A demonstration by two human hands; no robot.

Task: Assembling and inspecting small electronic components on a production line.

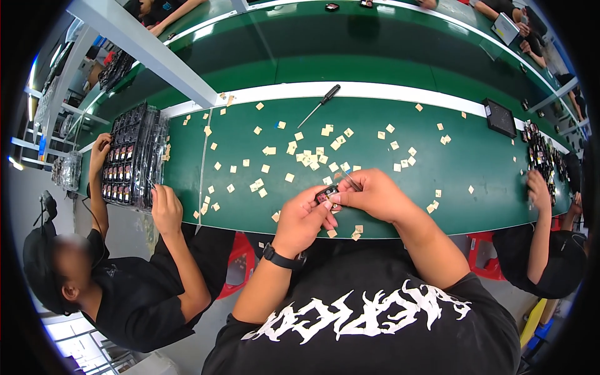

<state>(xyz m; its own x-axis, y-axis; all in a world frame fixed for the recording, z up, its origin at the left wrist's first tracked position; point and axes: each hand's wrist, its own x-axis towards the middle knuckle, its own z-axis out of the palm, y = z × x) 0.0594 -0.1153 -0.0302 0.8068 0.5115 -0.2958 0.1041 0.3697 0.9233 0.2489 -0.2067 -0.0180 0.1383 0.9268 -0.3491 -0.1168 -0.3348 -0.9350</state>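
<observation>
Close to the near edge of the green table (pixel 369 215), my left hand (pixel 299 220) is closed round a small black device (pixel 325 195) with a reddish part on its face. My right hand (pixel 373 195) pinches a thin metal tool that looks like tweezers (pixel 351 180), and its thumb reaches the device's right side. My fingers hide part of both things. Many small pale yellow squares (pixel 306 157) lie scattered over the table beyond and around my hands. A black-handled screwdriver (pixel 325 97) lies farther back, its shaft slanting down to the left.
To the left, a person (pixel 112 281) works at stacked black trays (pixel 128 156) of small parts. At right, another person (pixel 540 250) reaches beside a heap of dark parts (pixel 542 156). A black bin (pixel 500 117) sits at the far right edge. A white post (pixel 147 50) rises back left.
</observation>
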